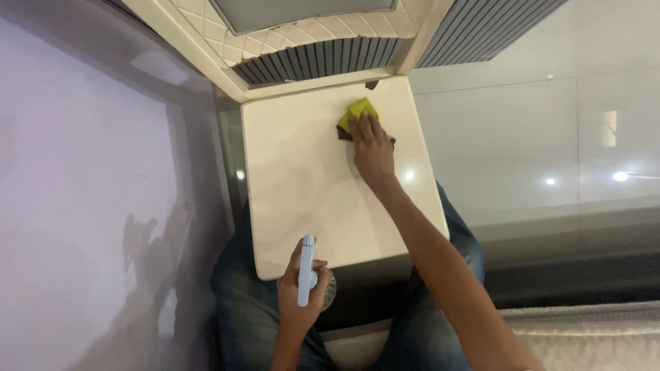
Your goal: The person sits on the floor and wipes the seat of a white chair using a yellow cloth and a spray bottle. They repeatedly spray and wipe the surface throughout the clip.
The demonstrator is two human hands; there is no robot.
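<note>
A cream, glossy tabletop lies below me, seen from above. My right hand presses flat on a yellow sponge with a dark underside near the table's far right corner. My left hand is at the table's near edge, closed around a spray bottle with a pale blue trigger head, held upright. My legs in blue jeans show under the table.
A quilted cream panel and a ribbed grey grille stand behind the table. A pale wall rises at the left. Shiny floor tiles spread to the right, with a cream cushioned seat edge at the bottom right.
</note>
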